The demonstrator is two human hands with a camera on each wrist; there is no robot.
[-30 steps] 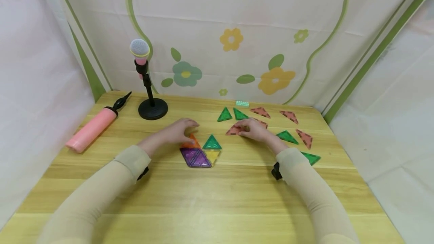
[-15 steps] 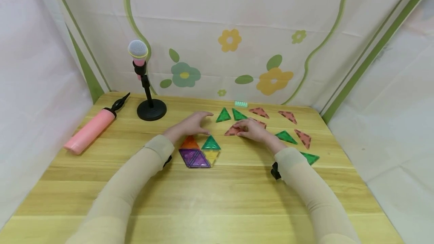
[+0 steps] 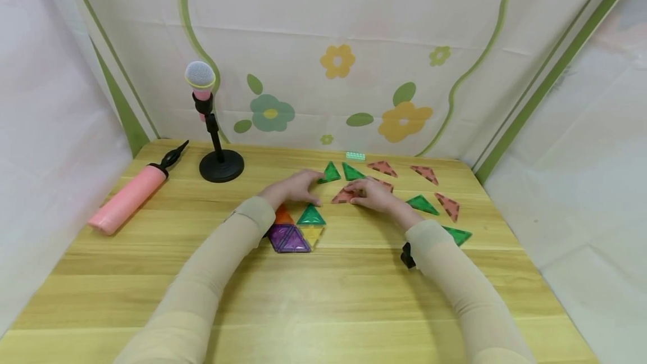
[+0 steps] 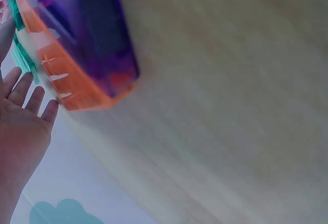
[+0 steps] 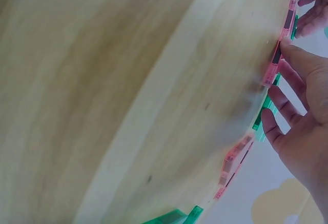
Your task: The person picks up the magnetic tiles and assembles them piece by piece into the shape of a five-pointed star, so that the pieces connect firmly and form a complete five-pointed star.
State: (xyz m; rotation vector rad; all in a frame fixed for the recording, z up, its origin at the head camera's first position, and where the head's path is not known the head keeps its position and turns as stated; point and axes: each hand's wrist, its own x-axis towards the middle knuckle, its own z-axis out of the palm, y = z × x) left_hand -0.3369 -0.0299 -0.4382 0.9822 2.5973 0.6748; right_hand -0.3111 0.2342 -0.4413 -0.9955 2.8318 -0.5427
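Observation:
My left hand (image 3: 298,186) reaches over the table with fingers spread. Its fingertips are at the left corner of a green triangular magnetic tile (image 3: 331,172); whether they touch it is hard to tell. My right hand (image 3: 373,194) pinches a red triangular magnetic tile (image 3: 341,197) lying flat, thumb on the near side. Below my left hand lies a cluster of joined triangular tiles: an orange tile (image 3: 283,216), a teal-green tile (image 3: 311,216), a yellow tile (image 3: 310,235) and two purple tiles (image 3: 295,241). The left sleeve partly covers the cluster's left side.
Other red tiles (image 3: 447,206) and green tiles (image 3: 422,204) lie around the right hand. A small mint block (image 3: 355,156) sits at the back edge. On the left are a microphone on a stand (image 3: 221,165) and a pink hand pump (image 3: 130,198).
The left hand has left the orange tile and moved right and away to the green tile at the back. The right hand stays on the red tile. The head view has shifted slightly.

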